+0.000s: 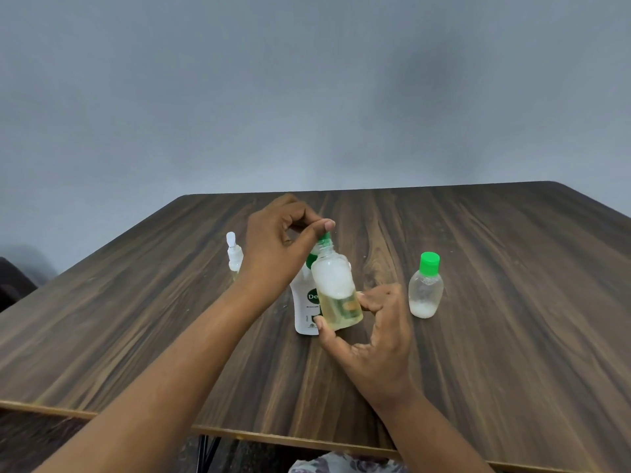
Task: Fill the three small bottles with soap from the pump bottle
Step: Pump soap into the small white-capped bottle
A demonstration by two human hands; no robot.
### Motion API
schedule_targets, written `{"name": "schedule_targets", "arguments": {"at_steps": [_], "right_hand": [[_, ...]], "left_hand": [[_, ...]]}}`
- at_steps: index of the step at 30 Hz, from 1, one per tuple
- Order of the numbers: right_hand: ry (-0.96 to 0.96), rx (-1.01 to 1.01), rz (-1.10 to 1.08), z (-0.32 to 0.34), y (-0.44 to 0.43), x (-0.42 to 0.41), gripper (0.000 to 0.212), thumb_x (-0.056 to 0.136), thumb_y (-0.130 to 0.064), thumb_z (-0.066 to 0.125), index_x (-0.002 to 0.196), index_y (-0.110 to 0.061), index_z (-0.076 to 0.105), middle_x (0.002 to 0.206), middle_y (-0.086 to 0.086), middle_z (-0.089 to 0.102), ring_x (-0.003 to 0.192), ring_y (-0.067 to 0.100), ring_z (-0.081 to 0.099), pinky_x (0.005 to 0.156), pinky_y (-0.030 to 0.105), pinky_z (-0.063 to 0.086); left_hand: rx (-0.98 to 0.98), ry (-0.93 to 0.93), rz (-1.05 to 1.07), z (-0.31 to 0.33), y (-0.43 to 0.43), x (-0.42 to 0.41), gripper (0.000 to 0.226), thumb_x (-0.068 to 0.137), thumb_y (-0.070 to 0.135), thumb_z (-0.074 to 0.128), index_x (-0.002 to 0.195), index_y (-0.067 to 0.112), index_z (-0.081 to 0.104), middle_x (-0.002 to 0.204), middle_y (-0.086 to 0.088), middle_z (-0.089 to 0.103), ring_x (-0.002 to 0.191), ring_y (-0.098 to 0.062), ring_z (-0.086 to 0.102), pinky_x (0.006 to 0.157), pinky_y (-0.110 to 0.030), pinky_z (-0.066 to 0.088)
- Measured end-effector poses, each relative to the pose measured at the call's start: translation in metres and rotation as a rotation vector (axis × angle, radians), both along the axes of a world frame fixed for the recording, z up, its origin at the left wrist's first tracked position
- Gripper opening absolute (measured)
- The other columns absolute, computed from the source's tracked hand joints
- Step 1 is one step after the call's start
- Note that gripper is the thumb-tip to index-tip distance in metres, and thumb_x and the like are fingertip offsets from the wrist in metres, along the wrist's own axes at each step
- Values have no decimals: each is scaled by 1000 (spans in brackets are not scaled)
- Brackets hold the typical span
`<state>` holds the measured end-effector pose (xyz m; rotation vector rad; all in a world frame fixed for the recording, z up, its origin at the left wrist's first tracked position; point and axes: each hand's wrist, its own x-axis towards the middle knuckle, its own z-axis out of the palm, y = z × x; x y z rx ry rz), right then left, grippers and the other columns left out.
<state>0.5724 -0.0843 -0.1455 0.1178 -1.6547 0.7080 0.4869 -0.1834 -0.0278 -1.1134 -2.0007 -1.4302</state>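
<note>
My right fingers point(374, 298) grip the half-filled small bottle point(336, 291) low down before the pump bottle point(305, 314), and my left fingers point(326, 226) pinch its green cap point(324, 237) at the neck, so I should keep it upright and seat the cap squarely.
</note>
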Motion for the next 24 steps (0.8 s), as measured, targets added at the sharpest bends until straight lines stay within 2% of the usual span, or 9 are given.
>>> {"name": "schedule_targets", "arguments": {"at_steps": [3, 7, 12, 17, 20, 24], "right_hand": [[-6, -29, 21, 0, 0, 0, 43, 74, -34, 73, 96, -13, 43, 92, -3, 41, 80, 2, 42, 63, 12, 38], [-9, -27, 11, -1, 1, -1, 44, 74, -35, 73, 97, -12, 43, 92, -2, 41, 79, 5, 43, 62, 14, 39], [-15, 21, -13, 0, 1, 0, 43, 72, -32, 73, 94, -12, 42, 82, 11, 49, 78, 7, 43, 67, 10, 35], [-8, -8, 9, 0, 1, 0, 43, 73, -33, 73, 95, -13, 42, 91, -2, 41, 78, 6, 42, 67, 10, 37], [-12, -23, 16, 0, 1, 0, 43, 74, -34, 73, 95, -13, 42, 92, -3, 41, 80, 4, 42, 67, 10, 37], [-22, -7, 5, -1, 1, 0, 42, 74, -34, 73, 94, -12, 43, 90, 3, 45, 78, 7, 43, 66, 11, 37]], "left_hand": [[-48, 16, 21, 4, 2, -4, 16, 77, 21, 72, 66, 11, 68, 67, 4, 60, 66, -2, 55, 61, -11, 40], [-15, 4, 18, 1, 3, -4, 16, 78, 17, 74, 67, 8, 68, 68, 2, 61, 67, -3, 55, 61, -11, 40], [4, -11, 5, -7, 1, -6, 21, 77, 23, 71, 66, 7, 66, 68, -1, 59, 65, -4, 55, 62, -14, 42], [1, 9, 12, -3, 3, -2, 15, 78, 18, 73, 67, 11, 66, 68, 6, 58, 67, -3, 55, 63, -9, 40], [-28, 19, 24, 1, 4, -4, 14, 78, 17, 73, 67, 15, 67, 68, 6, 59, 67, -3, 55, 62, -8, 39], [36, -13, 15, -6, 4, -4, 16, 79, 17, 73, 67, 9, 66, 67, 5, 57, 66, -2, 55, 62, -9, 40]]}}
